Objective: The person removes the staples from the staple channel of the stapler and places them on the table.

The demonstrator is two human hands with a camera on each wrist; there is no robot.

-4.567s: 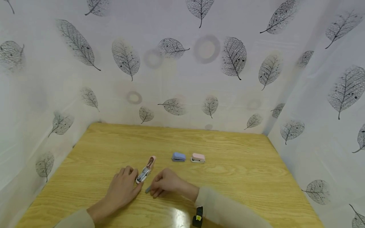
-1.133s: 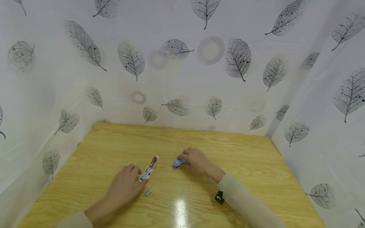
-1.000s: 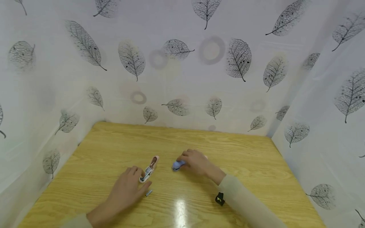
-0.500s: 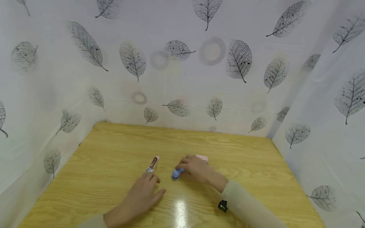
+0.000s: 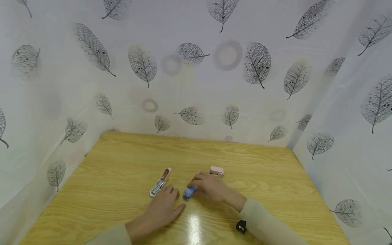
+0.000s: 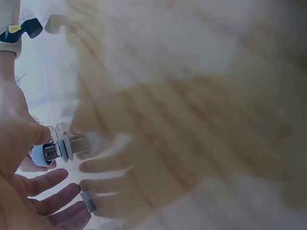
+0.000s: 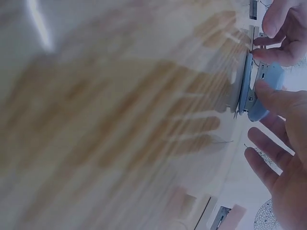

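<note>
In the head view, my right hand (image 5: 209, 186) pinches a small blue stapler (image 5: 188, 192) by its back end, low over the table. The right wrist view shows the thumb pressed on the side of the blue stapler (image 7: 272, 76), the other fingers spread. My left hand (image 5: 160, 209) lies just left of it, fingers loosely extended and holding nothing. An opened pink-and-white stapler (image 5: 158, 188) lies beyond the left fingertips, its metal inside showing. A short grey strip of staples (image 6: 88, 201) appears beside the left fingertips in the left wrist view; the left hand hides it in the head view.
A closed pink stapler (image 5: 216, 170) stands behind the right hand. The wooden table (image 5: 260, 190) is enclosed by a leaf-patterned curtain (image 5: 196, 88) at the back and sides. A black wrist device (image 5: 241, 226) hangs under the right sleeve.
My right hand has taken hold of the blue stapler and drawn it toward me. The left hand has moved right, away from the opened stapler and over the staple strip the right hand earlier held.
</note>
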